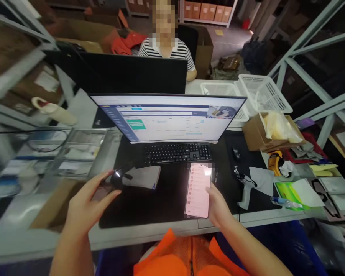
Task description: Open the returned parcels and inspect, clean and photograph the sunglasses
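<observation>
My right hand (218, 207) is closed round a smartphone (198, 191), with the thumb over its right edge. The phone's lit screen shows a pinkish list. On the left, my left hand (87, 205) has thumb and fingers spread apart. Its fingertips reach a glossy dark object (119, 177) whose kind I cannot make out; whether they touch it is unclear. Beside that object a pale flat packet (142, 177) lies on the black desk mat (155, 207). Behind the phone is a black keyboard (178, 152), below a lit monitor (169, 122).
A barcode scanner (246, 189), a mouse (235, 152) and a tape measure (275, 164) lie to the right. Farther back are an open carton (255, 134) and white baskets (264, 94). A cardboard piece (56, 203) sits left. Opposite, a person (186, 51) sits behind another monitor (138, 73).
</observation>
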`<state>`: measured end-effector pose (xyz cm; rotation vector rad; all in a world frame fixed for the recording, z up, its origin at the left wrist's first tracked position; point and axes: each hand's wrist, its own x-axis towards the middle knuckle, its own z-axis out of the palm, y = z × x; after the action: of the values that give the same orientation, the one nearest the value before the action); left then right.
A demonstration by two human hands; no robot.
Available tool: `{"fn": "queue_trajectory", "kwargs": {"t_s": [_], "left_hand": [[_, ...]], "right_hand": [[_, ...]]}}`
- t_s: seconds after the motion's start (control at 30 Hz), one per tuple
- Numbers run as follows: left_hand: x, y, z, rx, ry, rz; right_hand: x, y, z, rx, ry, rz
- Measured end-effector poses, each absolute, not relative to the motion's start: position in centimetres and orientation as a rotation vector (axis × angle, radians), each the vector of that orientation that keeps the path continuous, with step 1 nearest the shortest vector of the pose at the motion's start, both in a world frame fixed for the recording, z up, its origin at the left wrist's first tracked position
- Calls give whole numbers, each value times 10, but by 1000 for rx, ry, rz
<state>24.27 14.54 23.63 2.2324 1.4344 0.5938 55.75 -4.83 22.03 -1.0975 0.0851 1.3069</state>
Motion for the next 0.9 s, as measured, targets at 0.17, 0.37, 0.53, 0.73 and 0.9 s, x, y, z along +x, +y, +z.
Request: {"fn": "queue_trajectory", "kwargs": {"t_s": [0.17, 0.37, 0.53, 0.73, 0.9], "left_hand": [[218, 130, 283, 2244, 1500, 642], [187, 128, 307, 2211, 1439, 615], [142, 157, 312, 2149, 1301, 636], [92, 194, 318, 2084, 1113, 622], [67, 219, 324, 2060, 1092, 606]], "right_hand": [[545, -53, 270, -1055, 51, 1386], [502, -42, 311, -1087, -29, 1459], [438, -25, 336, -1077, -79, 1401], [362, -10, 355, -1031, -55, 1311], [328, -1, 365, -1044, -51, 1247]]}}
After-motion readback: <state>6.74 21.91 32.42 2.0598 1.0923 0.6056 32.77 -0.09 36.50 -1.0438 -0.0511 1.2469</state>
